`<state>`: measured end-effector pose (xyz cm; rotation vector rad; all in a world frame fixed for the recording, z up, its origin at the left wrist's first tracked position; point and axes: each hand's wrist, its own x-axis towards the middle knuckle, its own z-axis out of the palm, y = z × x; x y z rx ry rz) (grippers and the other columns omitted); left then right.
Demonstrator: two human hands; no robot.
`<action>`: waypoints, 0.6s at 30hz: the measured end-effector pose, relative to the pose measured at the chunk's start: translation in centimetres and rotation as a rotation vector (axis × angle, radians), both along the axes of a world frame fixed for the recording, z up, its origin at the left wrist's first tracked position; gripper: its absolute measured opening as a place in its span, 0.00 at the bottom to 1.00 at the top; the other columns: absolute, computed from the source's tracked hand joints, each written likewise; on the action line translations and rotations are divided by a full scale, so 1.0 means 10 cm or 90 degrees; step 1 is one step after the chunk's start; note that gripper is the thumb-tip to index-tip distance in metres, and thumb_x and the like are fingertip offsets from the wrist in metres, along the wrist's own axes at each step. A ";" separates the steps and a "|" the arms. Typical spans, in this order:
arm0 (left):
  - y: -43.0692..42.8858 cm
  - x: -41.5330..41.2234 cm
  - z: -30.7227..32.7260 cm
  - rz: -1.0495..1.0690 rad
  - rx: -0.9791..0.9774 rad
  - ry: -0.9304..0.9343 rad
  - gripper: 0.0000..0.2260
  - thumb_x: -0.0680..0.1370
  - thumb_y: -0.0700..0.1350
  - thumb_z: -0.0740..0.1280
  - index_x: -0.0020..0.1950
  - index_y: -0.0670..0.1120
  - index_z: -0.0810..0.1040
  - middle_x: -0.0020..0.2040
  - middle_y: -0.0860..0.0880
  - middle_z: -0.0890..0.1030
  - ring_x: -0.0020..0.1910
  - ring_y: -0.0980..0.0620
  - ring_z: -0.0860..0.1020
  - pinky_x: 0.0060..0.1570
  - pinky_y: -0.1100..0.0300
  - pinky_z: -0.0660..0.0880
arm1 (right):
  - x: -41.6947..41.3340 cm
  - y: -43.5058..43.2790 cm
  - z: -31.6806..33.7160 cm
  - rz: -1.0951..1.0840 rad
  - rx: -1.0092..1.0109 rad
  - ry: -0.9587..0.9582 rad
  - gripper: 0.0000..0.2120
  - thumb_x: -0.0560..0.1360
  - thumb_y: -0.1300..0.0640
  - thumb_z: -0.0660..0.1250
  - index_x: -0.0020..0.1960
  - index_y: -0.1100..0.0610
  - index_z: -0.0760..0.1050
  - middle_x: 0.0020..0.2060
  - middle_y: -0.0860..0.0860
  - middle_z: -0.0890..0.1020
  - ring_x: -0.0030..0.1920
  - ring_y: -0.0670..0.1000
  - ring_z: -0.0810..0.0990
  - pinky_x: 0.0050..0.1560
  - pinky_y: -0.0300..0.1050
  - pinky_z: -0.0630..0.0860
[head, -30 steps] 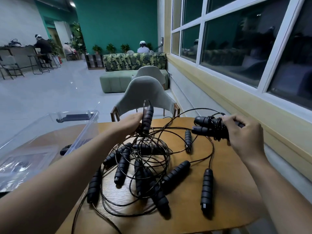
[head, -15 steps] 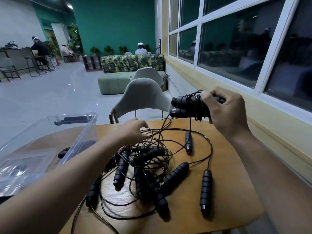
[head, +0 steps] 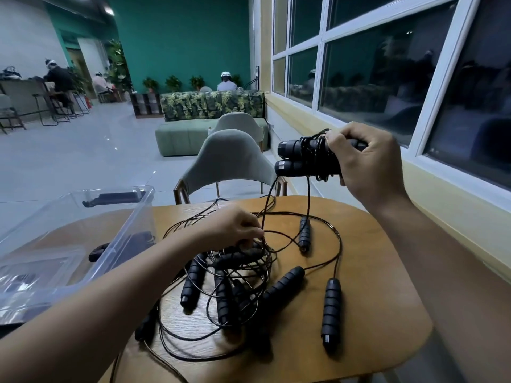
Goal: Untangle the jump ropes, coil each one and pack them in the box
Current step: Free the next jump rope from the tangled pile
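Above table (head: 373, 341), R hand (head: 367, 164) grips coiled rope (head: 301, 158), higher; L hand (head: 235, 228) pinches cord (head: 276, 231).

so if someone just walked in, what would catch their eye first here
The right hand holds a cord-wrapped pair of black handles high above the wooden table. Below it, the left hand pinches at the tangle of jump ropes, beside a clear plastic box at the left.

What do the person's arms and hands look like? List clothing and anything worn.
The left arm and right arm are bare as far as the picture shows, with no sleeves in view. The left hand and right hand are ungloved, with no ring, watch or wristband visible.
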<state>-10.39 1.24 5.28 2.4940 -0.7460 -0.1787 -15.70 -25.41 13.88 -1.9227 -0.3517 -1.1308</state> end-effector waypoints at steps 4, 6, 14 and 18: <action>0.11 0.05 0.07 0.036 -0.168 -0.004 0.08 0.82 0.52 0.72 0.47 0.51 0.86 0.33 0.53 0.82 0.32 0.58 0.77 0.38 0.61 0.72 | 0.00 -0.05 -0.06 -0.012 -0.012 0.007 0.13 0.81 0.51 0.68 0.39 0.54 0.81 0.28 0.47 0.77 0.30 0.57 0.79 0.31 0.53 0.76; 0.16 0.09 0.12 0.054 -0.298 0.022 0.09 0.83 0.49 0.70 0.49 0.47 0.87 0.34 0.50 0.81 0.35 0.54 0.76 0.40 0.58 0.71 | -0.01 -0.06 -0.10 -0.014 -0.016 0.014 0.12 0.80 0.51 0.69 0.39 0.53 0.80 0.27 0.44 0.77 0.29 0.54 0.79 0.32 0.49 0.74; 0.32 0.27 0.22 0.172 -0.526 0.029 0.10 0.86 0.42 0.64 0.50 0.43 0.84 0.34 0.52 0.78 0.33 0.54 0.74 0.40 0.57 0.69 | -0.06 -0.20 -0.09 -0.037 0.020 0.011 0.11 0.80 0.51 0.69 0.40 0.52 0.82 0.28 0.43 0.78 0.31 0.57 0.79 0.33 0.51 0.76; 0.50 0.38 0.13 0.263 -0.518 -0.014 0.09 0.86 0.43 0.64 0.51 0.43 0.83 0.35 0.51 0.78 0.33 0.54 0.77 0.38 0.59 0.74 | -0.07 -0.28 -0.06 -0.059 0.028 0.014 0.11 0.80 0.51 0.69 0.40 0.53 0.82 0.27 0.44 0.77 0.31 0.60 0.79 0.32 0.57 0.77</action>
